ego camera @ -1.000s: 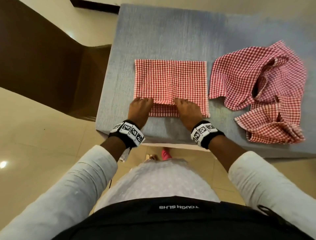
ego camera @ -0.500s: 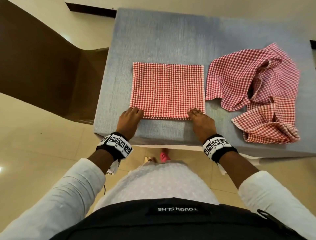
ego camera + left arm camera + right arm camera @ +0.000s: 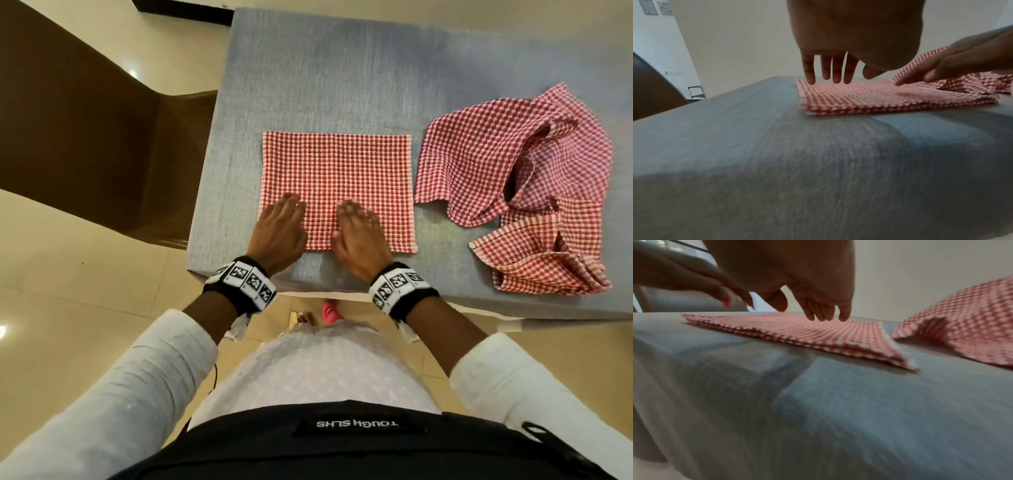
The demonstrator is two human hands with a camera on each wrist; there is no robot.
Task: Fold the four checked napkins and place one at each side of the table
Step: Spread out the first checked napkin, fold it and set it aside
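A red-and-white checked napkin (image 3: 342,171) lies folded flat in layers on the grey table (image 3: 325,85), close to the near edge. My left hand (image 3: 279,226) is over its near left part with straight, spread fingers (image 3: 830,69) just touching the cloth (image 3: 869,97). My right hand (image 3: 359,233) is over the near middle, fingers straight, tips (image 3: 826,313) at the cloth (image 3: 807,332). Neither hand grips anything. To the right lies a crumpled heap of checked napkins (image 3: 534,178), with a partly folded one (image 3: 544,253) at its near end.
A brown chair (image 3: 85,137) stands off the table's left side. The table's near edge (image 3: 325,287) is right by my wrists. Bare grey tabletop stretches behind the folded napkin. Cream floor tiles surround the table.
Both hands left the napkin's near corners and moved inward and forward onto the cloth, now flat with spread fingers. The napkin stayed in place.
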